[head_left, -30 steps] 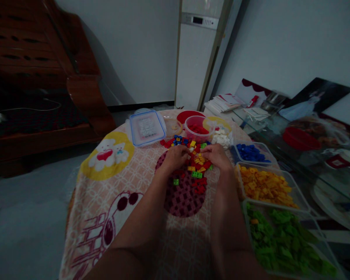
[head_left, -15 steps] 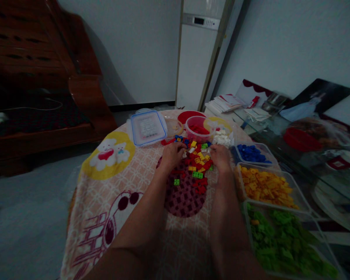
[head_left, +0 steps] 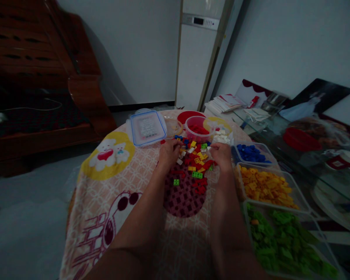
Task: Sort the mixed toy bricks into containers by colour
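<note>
Mixed toy building bricks (head_left: 197,160) in red, yellow, green, blue and white lie in a loose pile on the patterned tablecloth (head_left: 189,237). On the pile's left side is my left hand (head_left: 169,152), fingers curled together above some white bricks (head_left: 180,160); whatever is between its fingertips is too small to make out. Across the pile, my right hand (head_left: 222,154) has thumb and fingers pinched, with a small white piece at the tips, though its hold is unclear. A single green brick (head_left: 176,182) lies nearer to me, apart from the pile.
Behind the pile stands a pink bowl (head_left: 198,137) of red bricks, beside a blue-rimmed lid (head_left: 148,126). White bricks (head_left: 222,137) are heaped at the back right. Tubs of blue (head_left: 252,153), yellow (head_left: 265,188) and green bricks (head_left: 286,241) line the right side, near a glass table (head_left: 288,144).
My left hand has shifted slightly left and up, uncovering white bricks beneath it. The right hand has closed its fingertips a little and stays near the same spot.
</note>
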{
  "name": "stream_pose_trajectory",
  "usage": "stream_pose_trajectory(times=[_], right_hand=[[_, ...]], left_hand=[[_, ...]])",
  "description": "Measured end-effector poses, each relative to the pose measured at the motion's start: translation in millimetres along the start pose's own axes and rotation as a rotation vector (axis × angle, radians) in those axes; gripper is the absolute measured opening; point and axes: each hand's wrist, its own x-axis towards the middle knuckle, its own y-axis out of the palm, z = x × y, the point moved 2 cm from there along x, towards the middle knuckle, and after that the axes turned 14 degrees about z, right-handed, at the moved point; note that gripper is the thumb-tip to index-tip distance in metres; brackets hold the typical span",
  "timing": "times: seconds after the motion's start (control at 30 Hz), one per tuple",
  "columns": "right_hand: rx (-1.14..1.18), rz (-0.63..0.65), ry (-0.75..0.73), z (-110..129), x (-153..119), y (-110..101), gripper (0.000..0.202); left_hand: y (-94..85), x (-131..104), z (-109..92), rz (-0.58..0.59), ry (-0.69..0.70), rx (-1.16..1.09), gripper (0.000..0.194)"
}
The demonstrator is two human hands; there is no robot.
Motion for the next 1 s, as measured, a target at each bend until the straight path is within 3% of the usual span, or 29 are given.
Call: stream_pose_trajectory(times=[0.1,0.2,0.3,0.37,0.57,0.87,1.0], right_hand=[[0.316,-0.099,0.01,-0.6,3.6,-3.8,0.031],[0.565,-0.297,0.005,-4.7,7.8,-7.8,0.037],[0.711,-0.457,-0.005,-13.1,12.3,-11.9,0.049],[0.736,-0.495,-0.03,-19.5,15.6,-13.8,0.057],[0.571,-0.405,-0.086,-27.4,22.2,-7.8,0.051],[0.216,-0.134,-0.104,7.2,4.8,1.5,0.026],[0.06,0.013,-0.045,12.7,2.4,11.8,0.027]], left_hand=[[-1.4,0.1,2.9,-0.026,-0.008,-0.032,0.032],[-0.4,0.1,3.6,-0.029,0.002,-0.047,0.03],[1.0,0.1,2.4,-0.023,0.001,-0.043,0.029],[1.5,0.0,1.3,-0.017,-0.004,-0.039,0.029],[0.8,-0.6,0.0,-0.014,-0.02,-0.04,0.029],[-0.8,-1.2,-3.1,-0.011,-0.045,-0.059,0.03],[-0.7,-0.8,-2.9,-0.016,-0.046,-0.066,0.029]])
